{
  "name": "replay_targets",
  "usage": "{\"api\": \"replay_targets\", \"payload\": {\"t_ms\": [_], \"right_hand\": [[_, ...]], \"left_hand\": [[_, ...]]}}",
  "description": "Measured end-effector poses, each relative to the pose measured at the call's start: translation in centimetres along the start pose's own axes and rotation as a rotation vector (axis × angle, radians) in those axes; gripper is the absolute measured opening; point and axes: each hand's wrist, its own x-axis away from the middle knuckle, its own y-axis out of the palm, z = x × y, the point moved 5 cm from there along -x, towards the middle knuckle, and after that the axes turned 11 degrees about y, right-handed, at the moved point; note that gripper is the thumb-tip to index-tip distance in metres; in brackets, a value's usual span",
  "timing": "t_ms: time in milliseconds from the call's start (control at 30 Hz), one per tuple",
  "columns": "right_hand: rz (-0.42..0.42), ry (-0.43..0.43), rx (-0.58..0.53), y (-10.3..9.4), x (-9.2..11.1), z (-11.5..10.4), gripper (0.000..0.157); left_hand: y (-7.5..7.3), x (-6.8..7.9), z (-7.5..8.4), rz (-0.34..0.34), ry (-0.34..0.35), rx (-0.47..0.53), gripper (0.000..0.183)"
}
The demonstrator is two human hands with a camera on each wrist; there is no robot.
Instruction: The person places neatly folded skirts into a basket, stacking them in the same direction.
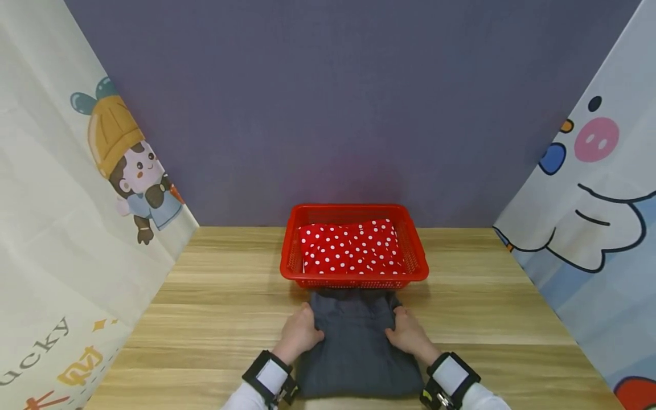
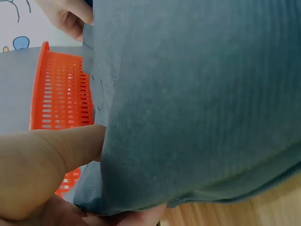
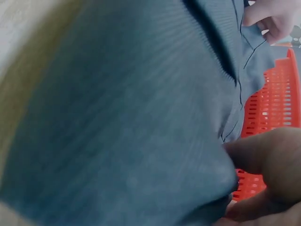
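Note:
A dark grey, finely ribbed cloth item [image 1: 361, 353], possibly a folded garment, lies in front of me close to the near side of a red basket. At its left upper edge my left hand [image 1: 299, 333] pinches the cloth, thumb on top and fingers underneath. My right hand [image 1: 408, 335] holds the opposite edge in the same manner. In the left wrist view the thumb [image 2: 77, 146] presses at the fabric's border. Seams and a fold show on the cloth [image 3: 141, 122] in the right wrist view. Its underside is hidden.
The red plastic basket [image 1: 359, 278] stands at the back of the wooden table [image 1: 230, 319], against a grey-blue partition [image 1: 328, 102]. Inside lies a folded red cloth with white dots [image 1: 353, 250]. Printed curtains [image 1: 46, 205] hang on both sides.

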Motion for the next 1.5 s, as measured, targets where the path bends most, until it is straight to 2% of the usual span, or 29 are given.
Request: {"api": "replay_targets", "payload": {"t_ms": [167,333,467,633,800,1000,1500], "right_hand": [[-0.037,0.005,-0.053,0.1,0.0,0.2,0.045],[-0.043,0.039,-0.126,-0.2,0.6,0.2,0.044],[-0.001,0.025,-0.172,-0.7,1.3,0.2,0.042],[0.041,0.023,-0.216,-0.9,2.0,0.4,0.040],[0.068,0.021,-0.209,-0.8,2.6,0.5,0.043],[0.128,0.009,-0.230,-1.0,3.4,0.6,0.038],[0.309,-0.122,-0.232,-2.5,5.1,-0.4,0.033]], "left_hand": [[-0.1,0.2,0.1,-0.015,-0.007,0.034,0.048],[-0.6,0.5,0.4,0.014,-0.001,0.048,0.056],[-0.9,1.0,0.6,0.044,0.005,0.057,0.063],[-1.1,1.7,0.8,0.044,-0.014,0.101,0.066],[-1.2,2.3,1.0,0.038,-0.009,0.101,0.063],[-1.6,2.9,1.5,0.047,0.008,0.106,0.060],[-2.8,3.8,2.4,0.091,0.039,0.122,0.058]]}}
